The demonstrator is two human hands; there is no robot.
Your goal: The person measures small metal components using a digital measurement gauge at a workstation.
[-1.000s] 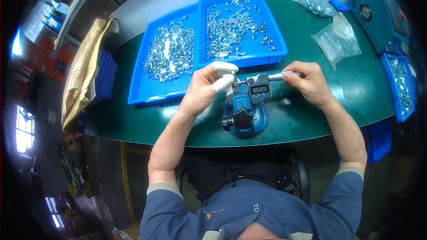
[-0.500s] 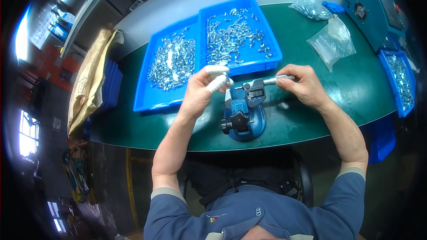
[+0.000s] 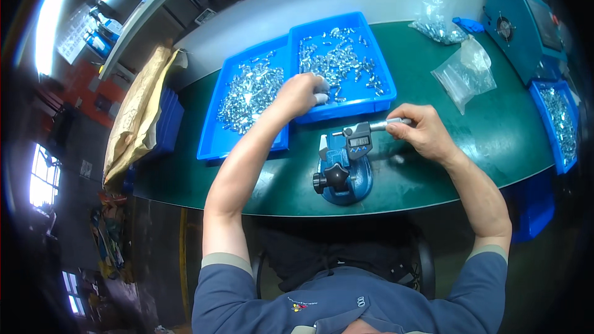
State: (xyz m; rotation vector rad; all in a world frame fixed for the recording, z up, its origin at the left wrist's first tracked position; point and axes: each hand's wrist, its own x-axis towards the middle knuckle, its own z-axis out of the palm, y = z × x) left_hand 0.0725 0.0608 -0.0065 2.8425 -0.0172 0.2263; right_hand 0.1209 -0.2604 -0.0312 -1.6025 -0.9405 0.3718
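My left hand (image 3: pixel 300 94) is at the near left corner of the right blue tray (image 3: pixel 388 96), white covers on its fingertips. Its fingers are curled down among small shiny metal pins (image 3: pixel 337 62); what they hold, if anything, I cannot make out. My right hand (image 3: pixel 427 130) pinches the silver thimble end of a digital micrometer (image 3: pixel 359 140). A blue stand (image 3: pixel 346 192) with a black star knob clamps the micrometer upright on the green table. No part shows in the gap between its measuring faces.
Left of that tray, another blue tray (image 3: pixel 210 148) holds a dense heap of metal pins. Plastic bags (image 3: pixel 464 77) lie to the right, near a teal machine (image 3: pixel 520 31). A blue bin (image 3: pixel 560 130) of parts hangs at the right edge. Brown cardboard (image 3: pixel 133 117) stands at left.
My left hand has moved from beside the micrometer's jaw, where it held a small metal part, up to the right tray. My right hand stays on the thimble. The view has shifted slightly.
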